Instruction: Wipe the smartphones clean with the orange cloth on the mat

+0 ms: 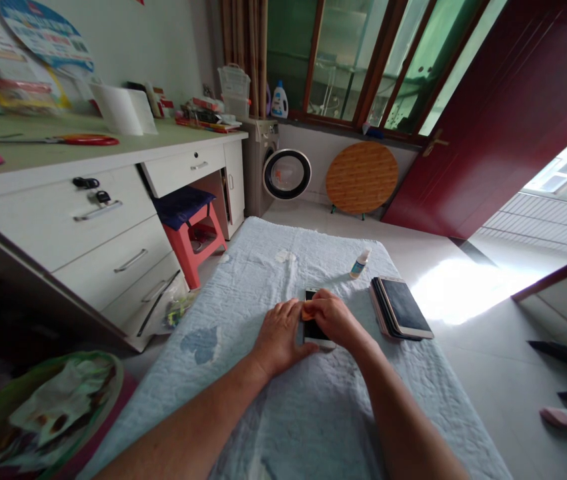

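A white smartphone (316, 331) lies screen-up on a light blue quilted cloth (283, 413). My left hand (278, 337) rests flat on the cloth against the phone's left edge, fingers stretched out and touching it. My right hand (331, 319) lies over the phone, its fingers pinched on a small orange cloth (307, 311) pressed onto the screen. The phone's middle is hidden under my right hand.
A stack of phones (401, 307) lies just right of my hands, and a small spray bottle (359, 264) farther back. A white desk with drawers (98, 220) and a red stool (191, 237) stand to the left. A green basin (38, 413) sits at lower left.
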### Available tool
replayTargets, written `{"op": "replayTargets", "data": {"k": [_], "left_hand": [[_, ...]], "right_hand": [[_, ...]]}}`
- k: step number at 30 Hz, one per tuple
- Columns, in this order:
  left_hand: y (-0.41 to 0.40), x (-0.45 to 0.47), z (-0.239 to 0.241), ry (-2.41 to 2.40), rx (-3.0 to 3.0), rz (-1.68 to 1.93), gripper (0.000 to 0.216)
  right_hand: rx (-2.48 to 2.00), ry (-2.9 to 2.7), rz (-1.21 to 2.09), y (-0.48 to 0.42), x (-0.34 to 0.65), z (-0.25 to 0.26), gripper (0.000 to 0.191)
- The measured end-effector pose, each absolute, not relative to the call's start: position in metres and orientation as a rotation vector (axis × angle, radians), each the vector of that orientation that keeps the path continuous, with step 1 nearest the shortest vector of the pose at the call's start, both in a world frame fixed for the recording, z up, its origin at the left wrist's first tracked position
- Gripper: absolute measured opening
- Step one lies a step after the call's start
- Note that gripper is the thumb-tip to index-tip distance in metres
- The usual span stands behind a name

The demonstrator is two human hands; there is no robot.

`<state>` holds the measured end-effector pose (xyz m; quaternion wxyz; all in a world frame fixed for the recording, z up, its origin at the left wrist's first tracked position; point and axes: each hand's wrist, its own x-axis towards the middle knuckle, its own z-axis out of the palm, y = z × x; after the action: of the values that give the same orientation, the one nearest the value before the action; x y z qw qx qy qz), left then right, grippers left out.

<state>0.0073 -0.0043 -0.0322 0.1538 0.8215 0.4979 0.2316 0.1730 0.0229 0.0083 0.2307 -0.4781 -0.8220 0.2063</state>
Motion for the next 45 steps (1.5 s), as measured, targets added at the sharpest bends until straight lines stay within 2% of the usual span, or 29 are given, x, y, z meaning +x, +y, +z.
{"op": "replayTargets", "data": {"k": [9,19,24,28,33,39,45], "left_hand": [[-0.003,0.007,-0.032,1.413,2.324,0.702,0.092],[-0.002,0.007,-0.034,1.452,2.307,0.665,0.093],[-0.002,0.005,-0.032,1.398,2.367,0.658,0.078],[-0.001,0.003,-0.027,1.368,2.391,0.589,0.068],[0.001,0.001,-0.027,1.341,2.401,0.598,0.073],[0.0,-0.001,-0.026,1.305,2.39,0.593,0.068],[0.0,-0.001,-0.022,1.306,2.387,0.544,0.071]], "right_hand": [[-1.412,-2.149,0.299,0.041,0.167,-0.02,0.032],[-1.362,-2.317,0.691,0.015,0.165,0.017,0.023],[-1.278,-2.41,0.815,0.003,0.167,0.024,0.024],[-1.22,-2.459,0.838,-0.003,0.173,0.024,0.021],[-1.293,-2.425,0.879,-0.005,0.177,0.024,0.03],[-1.491,-2.308,0.923,-0.002,0.192,0.027,0.03],[-1.465,-2.189,0.684,0.009,0.208,0.006,0.028]]}}
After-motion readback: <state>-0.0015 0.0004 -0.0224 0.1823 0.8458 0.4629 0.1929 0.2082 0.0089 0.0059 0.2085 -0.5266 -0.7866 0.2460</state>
